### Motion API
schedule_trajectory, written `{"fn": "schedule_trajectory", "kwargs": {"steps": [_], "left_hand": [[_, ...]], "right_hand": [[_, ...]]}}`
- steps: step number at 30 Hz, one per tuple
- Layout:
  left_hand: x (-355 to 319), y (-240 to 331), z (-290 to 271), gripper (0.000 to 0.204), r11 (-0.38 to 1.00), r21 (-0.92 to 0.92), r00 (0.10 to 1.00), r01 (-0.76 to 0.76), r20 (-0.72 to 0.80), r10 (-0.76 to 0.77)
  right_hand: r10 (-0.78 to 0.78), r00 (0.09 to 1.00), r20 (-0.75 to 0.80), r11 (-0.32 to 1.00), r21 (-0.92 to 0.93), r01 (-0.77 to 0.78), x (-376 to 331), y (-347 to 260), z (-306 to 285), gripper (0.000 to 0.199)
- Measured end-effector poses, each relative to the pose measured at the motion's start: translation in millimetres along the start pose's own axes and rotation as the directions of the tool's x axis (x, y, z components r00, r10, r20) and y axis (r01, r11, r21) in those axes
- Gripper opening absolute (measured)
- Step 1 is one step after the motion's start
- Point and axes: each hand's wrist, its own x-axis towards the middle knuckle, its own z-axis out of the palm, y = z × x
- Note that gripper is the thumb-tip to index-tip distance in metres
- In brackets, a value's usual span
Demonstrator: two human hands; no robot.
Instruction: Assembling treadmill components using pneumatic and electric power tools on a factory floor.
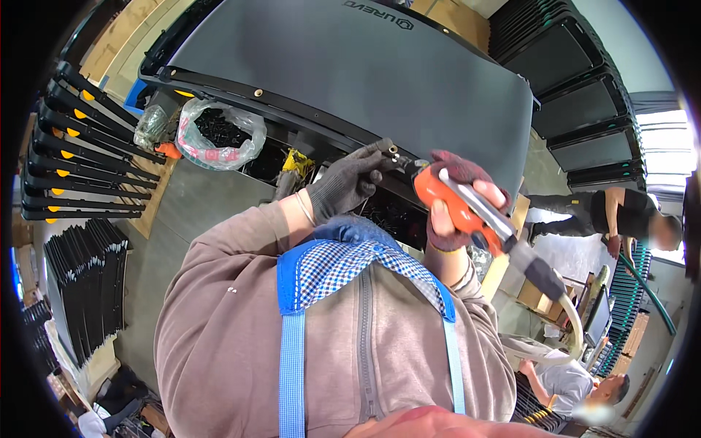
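Panel [350, 73], broad and grey, lies straight ahead of the person, with a dark rail [292, 123] along its near edge. The right hand [467, 172], gloved in dark red, is gripping an orange driver [454, 207], its nose aimed left toward the rail; a pale hose [579, 328] trails from its back end. The left hand [343, 187], in a dark glove, has its fingers curled, the tips just beside the driver's nose and small brass-coloured pieces [394, 151]; I cannot tell whether it pinches one or only steadies the spot. A bag [255, 139] of black parts stands near the rail's left part.

The step in hand looks like lining up a fastener at the rail for driving. Contact between bit and fastener is too small to judge. The next move seems to call for seating the bit squarely and holding the driver steady, with the left fingertips clear of the bit.
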Motion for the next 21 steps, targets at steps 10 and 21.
{"fn": "schedule_trajectory", "kwargs": {"steps": [10, 21], "left_hand": [[19.6, 21.2, -38.8, 0.042, -0.011, 0.922, 0.761, -0.388, 0.327, 0.560], [-3.6, 49.6, -18.1, 0.056, -0.666, 0.738, 0.927, 0.106, 0.169, 0.335]], "right_hand": [[0.505, 0.862, -0.053, 0.862, -0.012, -0.506, 57.2, 31.5, 26.7, 0.047], [0.569, 0.823, 0.000, 0.771, -0.348, -0.533, 77.0, 35.4, 51.5, 0.042]]}}
